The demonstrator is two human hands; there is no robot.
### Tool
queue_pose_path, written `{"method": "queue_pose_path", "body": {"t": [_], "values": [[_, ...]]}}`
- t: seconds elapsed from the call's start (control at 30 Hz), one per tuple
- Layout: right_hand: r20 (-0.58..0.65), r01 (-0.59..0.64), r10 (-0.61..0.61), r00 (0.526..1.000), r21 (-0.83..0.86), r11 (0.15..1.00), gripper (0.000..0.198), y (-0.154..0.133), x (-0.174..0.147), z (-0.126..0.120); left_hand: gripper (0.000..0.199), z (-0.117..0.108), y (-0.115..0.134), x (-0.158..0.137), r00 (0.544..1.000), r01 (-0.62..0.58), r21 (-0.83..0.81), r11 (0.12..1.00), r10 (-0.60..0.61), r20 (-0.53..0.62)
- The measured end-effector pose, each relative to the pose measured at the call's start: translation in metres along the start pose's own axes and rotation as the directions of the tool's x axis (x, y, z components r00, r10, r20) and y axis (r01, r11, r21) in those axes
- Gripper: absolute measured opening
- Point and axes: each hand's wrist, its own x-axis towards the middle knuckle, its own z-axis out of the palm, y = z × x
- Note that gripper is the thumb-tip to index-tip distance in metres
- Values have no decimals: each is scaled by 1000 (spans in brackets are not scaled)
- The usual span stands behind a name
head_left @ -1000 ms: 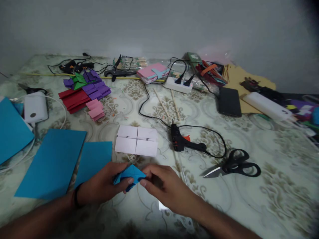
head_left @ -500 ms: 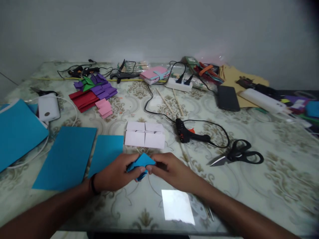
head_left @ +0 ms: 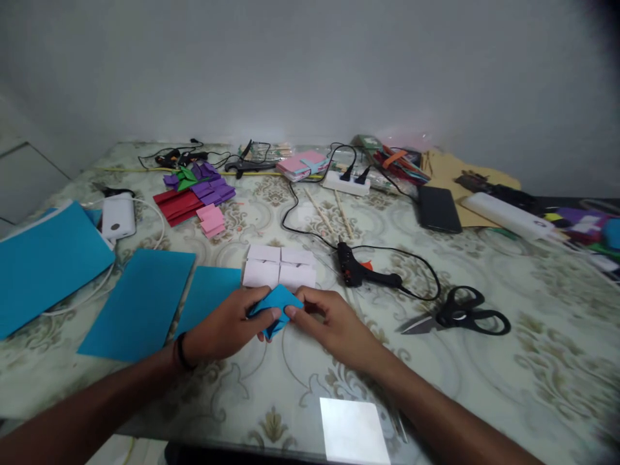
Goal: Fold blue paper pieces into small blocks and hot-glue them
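Between my two hands is a small piece of folded blue paper, pointed at the top and layered underneath. My left hand pinches its left side, thumb across the front. My right hand grips the right corner between thumb and fingers. Just beyond the fingers lies a creased white paper with flaps meeting in the middle. A blue sheet lies partly behind my left hand, with a larger blue sheet left of it. The underside of the folded piece is hidden.
Black scissors and a black glue gun with its cord lie to the right. Folded red paper, purple paper and pink paper sit at back left. A power strip stands at the back.
The view has shifted slightly, so the table sits a little differently in the frame. Both hands still hold the folded blue paper, now raised slightly and showing more of its front face.
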Motion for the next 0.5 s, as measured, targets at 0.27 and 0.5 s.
{"method": "queue_pose_path", "body": {"t": [0.27, 0.5], "values": [[-79, 85, -86, 993, -19, 996, 26, 3, -5, 0, 29, 5, -1, 15, 999, -51, -67, 996, 52, 11], [-413, 262, -390, 823, -333, 906, 11, -8, -4, -9, 33, -8, 3, 12, 993, -76, 19, 997, 77, -89]]}}
